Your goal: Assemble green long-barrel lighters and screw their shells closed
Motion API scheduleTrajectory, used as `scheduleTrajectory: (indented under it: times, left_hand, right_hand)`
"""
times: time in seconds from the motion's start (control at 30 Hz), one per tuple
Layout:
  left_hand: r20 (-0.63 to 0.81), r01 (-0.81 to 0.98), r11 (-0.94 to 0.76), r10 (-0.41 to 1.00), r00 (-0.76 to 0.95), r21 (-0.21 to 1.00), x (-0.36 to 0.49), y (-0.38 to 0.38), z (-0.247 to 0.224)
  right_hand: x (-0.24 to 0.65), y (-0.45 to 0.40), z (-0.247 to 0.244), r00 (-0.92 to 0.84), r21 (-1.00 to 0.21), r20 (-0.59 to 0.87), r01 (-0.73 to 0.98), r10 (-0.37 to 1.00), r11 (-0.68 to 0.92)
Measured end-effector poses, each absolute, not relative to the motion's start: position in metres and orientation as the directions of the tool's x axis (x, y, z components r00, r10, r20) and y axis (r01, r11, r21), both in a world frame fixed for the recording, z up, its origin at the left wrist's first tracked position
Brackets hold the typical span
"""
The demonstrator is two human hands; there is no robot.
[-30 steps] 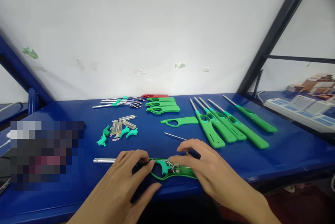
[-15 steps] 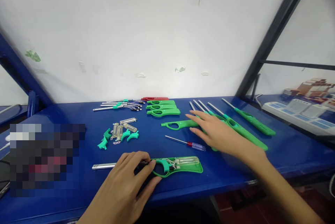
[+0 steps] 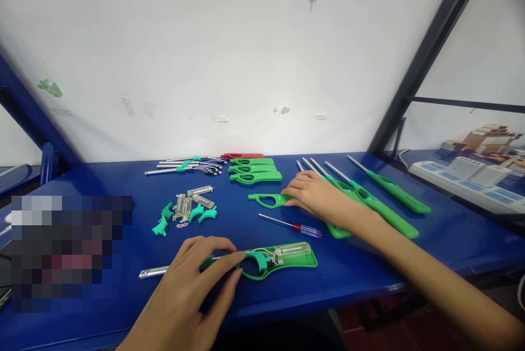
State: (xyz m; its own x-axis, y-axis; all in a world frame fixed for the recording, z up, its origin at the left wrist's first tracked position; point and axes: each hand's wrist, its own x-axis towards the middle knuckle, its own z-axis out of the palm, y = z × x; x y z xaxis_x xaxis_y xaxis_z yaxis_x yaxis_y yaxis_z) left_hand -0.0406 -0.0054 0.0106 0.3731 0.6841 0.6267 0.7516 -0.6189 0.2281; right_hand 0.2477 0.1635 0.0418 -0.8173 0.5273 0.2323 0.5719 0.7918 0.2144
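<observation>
My left hand (image 3: 192,285) pinches the front of an open green lighter shell (image 3: 309,261) near the table's front edge. A clear fuel tank (image 3: 293,251), thin wires and a teal trigger (image 3: 259,261) lie in it. A metal lighter tube (image 3: 151,272) sticks out left of the hand. My right hand (image 3: 315,192) is closed on a loose green shell half (image 3: 266,199) lying on the table; the fingers cover its middle. Just below lies a screwdriver (image 3: 301,228) with a clear purple handle.
Long-tube lighters (image 3: 385,214) lie at the right. Green shell halves (image 3: 256,176) and a red shell (image 3: 244,156) lie at the back, beside metal tubes with wires (image 3: 184,168). Clear tanks (image 3: 186,206) and teal triggers (image 3: 162,224) sit left of centre. A blurred patch covers the far left.
My right hand has moved left and down, closing its fingers on the loose green shell half. The metal tube's tip has dropped slightly and shifted left under my left hand.
</observation>
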Motion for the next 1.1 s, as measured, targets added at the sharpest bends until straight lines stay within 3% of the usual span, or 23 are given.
scheduleTrajectory:
  times: [0.23, 0.47, 0.77, 0.9, 0.97, 1.1]
  left_hand:
    - [0.692, 0.796, -0.542, 0.684, 0.233, 0.268, -0.051, -0.005, 0.012]
    - [0.678, 0.796, -0.544, 0.692, 0.248, 0.265, -0.052, -0.004, 0.01]
    - [0.707, 0.817, -0.502, 0.686, 0.175, 0.285, -0.05, -0.005, 0.012]
    - [0.7, 0.833, -0.453, 0.705, 0.116, 0.318, -0.05, -0.007, 0.015]
    - [0.689, 0.834, -0.445, 0.716, 0.114, 0.325, -0.051, -0.008, 0.016]
    - [0.646, 0.832, -0.458, 0.745, 0.167, 0.314, -0.051, -0.008, 0.015]
  right_hand:
    - [0.251, 0.162, 0.037, -0.813, 0.333, 0.247, 0.582, 0.527, 0.742]
    - [0.247, 0.161, 0.03, -0.813, 0.374, 0.205, 0.579, 0.545, 0.724]
    - [0.255, 0.138, 0.058, -0.827, 0.274, 0.254, 0.558, 0.501, 0.783]
    - [0.254, 0.097, 0.072, -0.843, 0.157, 0.279, 0.512, 0.46, 0.844]
    - [0.25, 0.079, 0.073, -0.87, 0.075, 0.25, 0.455, 0.425, 0.888]
    - [0.239, 0.067, 0.069, -0.896, 0.069, 0.206, 0.414, 0.393, 0.908]
